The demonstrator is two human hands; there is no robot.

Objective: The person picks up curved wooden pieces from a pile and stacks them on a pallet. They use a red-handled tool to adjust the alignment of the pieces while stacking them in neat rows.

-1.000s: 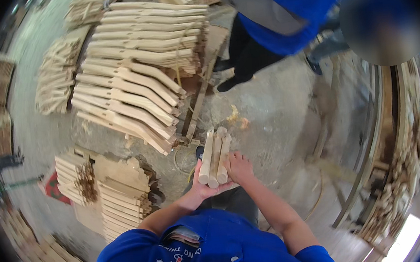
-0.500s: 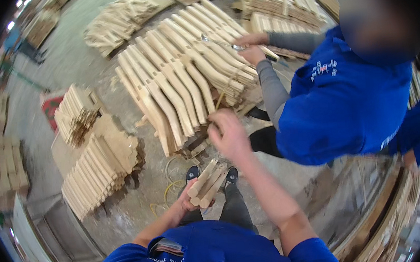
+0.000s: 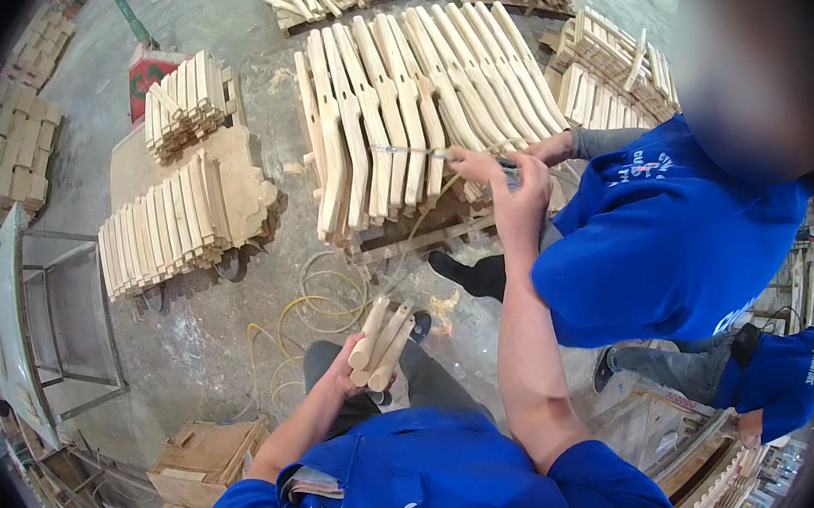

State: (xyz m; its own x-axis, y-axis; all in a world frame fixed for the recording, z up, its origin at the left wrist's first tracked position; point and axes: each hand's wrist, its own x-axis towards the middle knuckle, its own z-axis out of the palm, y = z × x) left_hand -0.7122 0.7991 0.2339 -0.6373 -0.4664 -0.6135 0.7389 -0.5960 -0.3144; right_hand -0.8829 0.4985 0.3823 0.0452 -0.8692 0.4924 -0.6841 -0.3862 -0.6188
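My left hand (image 3: pixel 347 368) is closed around a bundle of several short round wooden rods (image 3: pixel 382 341), held low in front of my body. The cut ends of the rods face me. My right hand (image 3: pixel 521 198) is raised with its fingers apart, and I see nothing in it. Just beyond it are a co-worker's hands (image 3: pixel 473 163), holding a slim metal tool (image 3: pixel 400 149) over a wide stack of curved wooden legs (image 3: pixel 382 121). Whether my right fingertips touch the co-worker's hand cannot be made out.
To the left, shorter wooden pieces (image 3: pixel 165 227) lie stacked on a board. A yellow hose (image 3: pixel 288 327) coils on the floor before my feet. A metal-framed table (image 3: pixel 17 307) stands at far left, a wooden box (image 3: pixel 202 458) at lower left. Another person (image 3: pixel 776 381) works at lower right.
My view has swung to the right. My right hand has moved right, toward the co-worker's hands, and its fingers have spread. The left hand still holds the rods.
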